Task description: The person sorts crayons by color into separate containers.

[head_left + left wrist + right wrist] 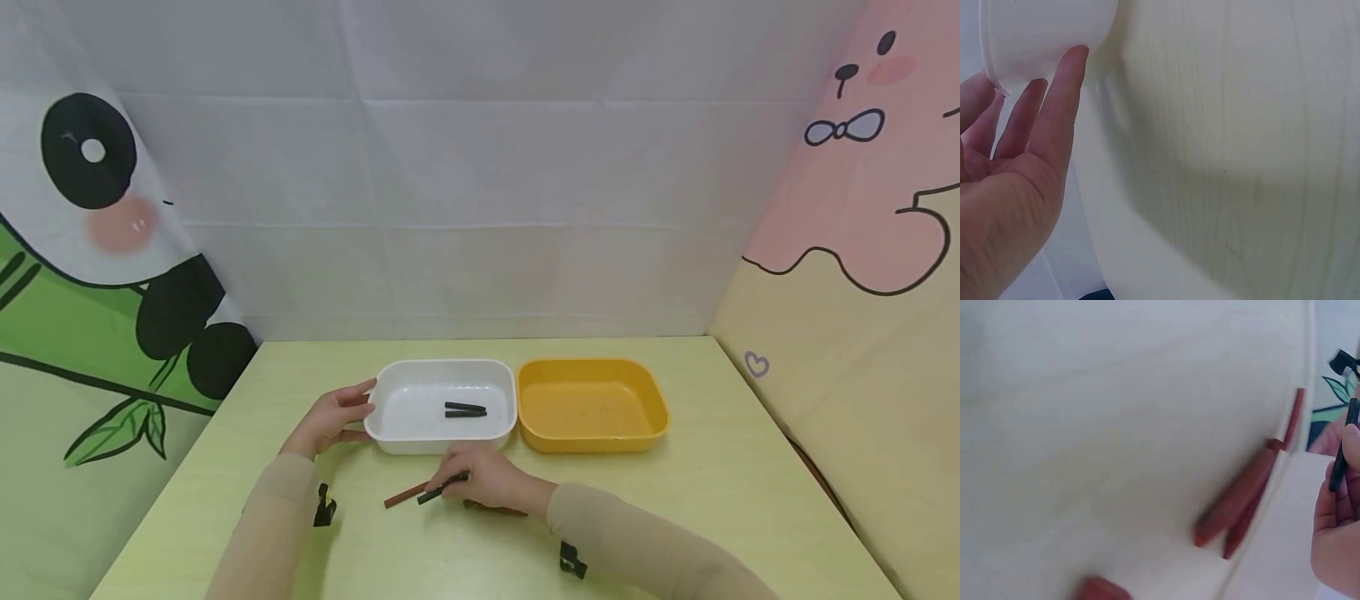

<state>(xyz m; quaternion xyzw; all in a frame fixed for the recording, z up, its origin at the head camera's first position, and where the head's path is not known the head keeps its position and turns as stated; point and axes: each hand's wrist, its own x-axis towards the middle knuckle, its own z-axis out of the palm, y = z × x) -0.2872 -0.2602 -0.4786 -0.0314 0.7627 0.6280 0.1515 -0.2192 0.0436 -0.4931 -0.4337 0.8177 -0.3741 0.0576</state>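
Note:
My left hand (330, 421) is at the left end of the white tray (408, 408), its spread, fairly straight fingers touching the outer wall and rim. Inside that tray lie two short black sticks (465, 414), side by side. Just in front of it, my right hand (487, 475) pinches another black stick (429, 497) between thumb and fingers; the right wrist view shows this stick (1337, 475) too. Reddish-brown sticks lie on the table beneath and beside this hand: one (403, 496) pokes out to its left, and others (1235, 497) show in the right wrist view.
A yellow tray (592, 404) stands right beside the white one, with nothing in it. Both trays rest on a pale wooden table (720, 500). A light cloth (480, 167) hangs behind, and printed cartoon panels flank the table.

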